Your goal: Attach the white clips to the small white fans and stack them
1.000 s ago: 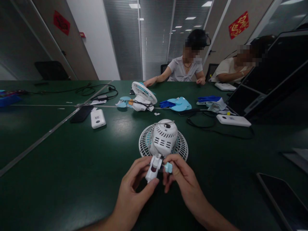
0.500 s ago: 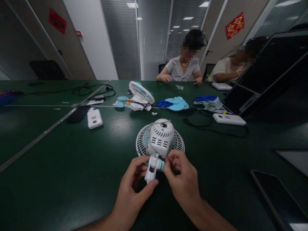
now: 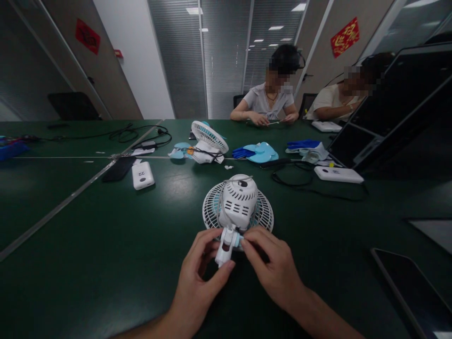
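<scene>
A white fan (image 3: 239,200) lies face down on the dark green table, its round grille flat against the top and its motor housing upward. From the housing, a white bracket (image 3: 224,246) points toward me. My left hand (image 3: 202,270) curls round that bracket, fingers on its far side and thumb at its lower end. A light blue knob (image 3: 237,239) sticks out from the bracket's right side. My right hand (image 3: 271,259) pinches this knob between thumb and fingers. A grey cord loops over the housing.
Behind stands a second white fan (image 3: 208,141) beside light blue fan blades (image 3: 261,152) and blue gloves (image 3: 243,153). White power banks (image 3: 143,175) lie left and right. A phone (image 3: 409,287) is at right. Two people sit across the table; a black screen (image 3: 399,103) rises at right.
My right hand's fingers have closed in on the blue knob and straightened. My left hand keeps its hold on the bracket. Across the table, one person's hands have come together.
</scene>
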### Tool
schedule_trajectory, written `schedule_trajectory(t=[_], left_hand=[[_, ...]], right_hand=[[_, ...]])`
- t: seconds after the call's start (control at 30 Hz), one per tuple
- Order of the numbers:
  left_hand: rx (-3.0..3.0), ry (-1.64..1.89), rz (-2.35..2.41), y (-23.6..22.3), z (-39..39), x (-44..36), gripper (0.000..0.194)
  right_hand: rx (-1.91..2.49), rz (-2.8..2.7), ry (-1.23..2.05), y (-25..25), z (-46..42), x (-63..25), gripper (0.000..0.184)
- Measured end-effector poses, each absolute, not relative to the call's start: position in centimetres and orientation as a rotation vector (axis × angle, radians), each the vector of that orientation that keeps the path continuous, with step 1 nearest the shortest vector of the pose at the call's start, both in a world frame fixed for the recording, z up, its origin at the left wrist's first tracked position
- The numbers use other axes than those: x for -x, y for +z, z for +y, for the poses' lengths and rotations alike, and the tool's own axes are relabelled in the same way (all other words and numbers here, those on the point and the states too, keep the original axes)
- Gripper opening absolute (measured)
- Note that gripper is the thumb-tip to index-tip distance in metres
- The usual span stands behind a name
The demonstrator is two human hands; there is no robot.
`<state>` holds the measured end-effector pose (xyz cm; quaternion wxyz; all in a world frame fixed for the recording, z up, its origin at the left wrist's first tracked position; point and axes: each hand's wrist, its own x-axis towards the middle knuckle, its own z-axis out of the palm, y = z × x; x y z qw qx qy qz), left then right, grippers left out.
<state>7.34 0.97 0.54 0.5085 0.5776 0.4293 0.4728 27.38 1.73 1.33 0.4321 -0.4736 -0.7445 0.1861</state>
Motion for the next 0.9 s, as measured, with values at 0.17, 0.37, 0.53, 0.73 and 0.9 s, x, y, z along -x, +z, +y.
schedule_trajectory(t=[0.17, 0.37, 0.53, 0.73, 0.9], left_hand=[[-1.398, 1.134, 1.033, 0.7, 0.9, -7.4, 0.038], [-1.401, 1.124, 1.018, 0.2, 1.0, -7.2, 0.040], [-1.401, 1.136, 1.012, -0.1, 1.0, -7.1, 0.041], [-1.394, 1.143, 1.009, 0.1, 1.0, -7.2, 0.041], [-1.401, 1.147, 1.023, 0.3, 1.0, -7.2, 0.040]], right_hand=[[1.338, -1.703, 0.722, 1.6, 1.4, -26.9, 0.042], [1.180, -2.121, 0.200, 1.3, 1.5, -29.0, 0.015], [1.092, -2.186, 0.046, 1.0, 1.8, -29.0, 0.017], [0.988, -2.235, -0.206, 0.7, 2.1, -29.4, 0.024], [1.019, -2.180, -0.132, 1.0, 2.4, -29.0, 0.024]])
